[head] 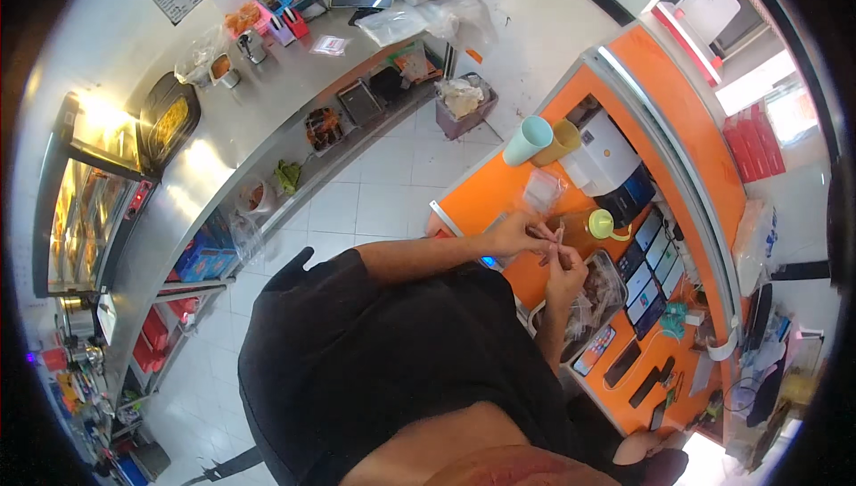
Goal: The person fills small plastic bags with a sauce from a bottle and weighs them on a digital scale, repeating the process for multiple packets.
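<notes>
Over the orange counter (468, 192), my left hand (525, 235) and my right hand (567, 272) meet, their fingertips pinching a small clear plastic bag (554, 238) between them. What the bag holds is too small to tell. Just beyond my left hand lies a stack of clear plastic bags (543, 190). A squeeze bottle with a yellow-green cap (601, 224) and brown contents stands beside my fingers. Below it, close to my right hand, a clear tub (618, 285) holds many small filled plastic bags (588, 309). A device with a blue-lit display (489, 261) shows partly under my left forearm.
A light-blue cup (528, 140) and a yellow cup (560, 141) stand at the counter's far side, near a white machine (598, 151). Several phones and tablets (642, 272) lie to the right. Someone's hand (638, 447) is at the bottom right. Behind runs a steel counter (254, 98).
</notes>
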The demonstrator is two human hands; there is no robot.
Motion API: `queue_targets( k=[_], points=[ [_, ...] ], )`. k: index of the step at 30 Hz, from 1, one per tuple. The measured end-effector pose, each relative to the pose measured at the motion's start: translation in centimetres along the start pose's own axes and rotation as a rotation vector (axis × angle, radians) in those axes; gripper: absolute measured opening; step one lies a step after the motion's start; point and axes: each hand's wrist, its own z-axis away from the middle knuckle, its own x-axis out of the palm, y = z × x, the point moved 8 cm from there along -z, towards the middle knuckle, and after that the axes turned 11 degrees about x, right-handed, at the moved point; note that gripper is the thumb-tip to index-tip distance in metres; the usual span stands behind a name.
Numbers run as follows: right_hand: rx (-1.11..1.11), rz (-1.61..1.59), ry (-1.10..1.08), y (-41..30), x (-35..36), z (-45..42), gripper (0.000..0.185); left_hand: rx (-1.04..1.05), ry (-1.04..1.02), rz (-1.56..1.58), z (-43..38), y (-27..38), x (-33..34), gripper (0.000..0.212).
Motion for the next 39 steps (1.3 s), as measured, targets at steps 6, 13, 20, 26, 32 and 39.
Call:
queue_targets(
  k=[6,13,20,26,32,39],
  points=[
    [0.197,0.188,-0.187,-0.5,1.7,0.5,0.016,0.111,-0.155,-0.456,1.0,2.3,-1.1,0.026],
    [-0.164,0.545,0.182,-4.7,2.2,-0.1,0.024,-0.066,0.018,-0.817,-0.8,6.2,-3.0,0.027],
    [-0.003,0.123,0.126,-2.8,1.5,-2.0,0.013,0.617,-0.089,-0.707,-2.2,7.6,-3.3,0.044],
    [0.269,-0.315,0.015,-1.2,1.6,-1.2,0.016,0.235,-0.102,0.019,-1.7,3.5,-2.2,0.046],
    [-0.324,0.650,0.741,-2.2,-4.0,-2.5,0.080,0.002,0.114,0.569,-0.6,-0.4,-4.4,0.059],
    [-0.259,0.305,0.561,3.5,-4.6,-9.9,0.100,-0.111,0.130,0.372,-1.1,-0.7,-4.8,0.064]
  ],
)
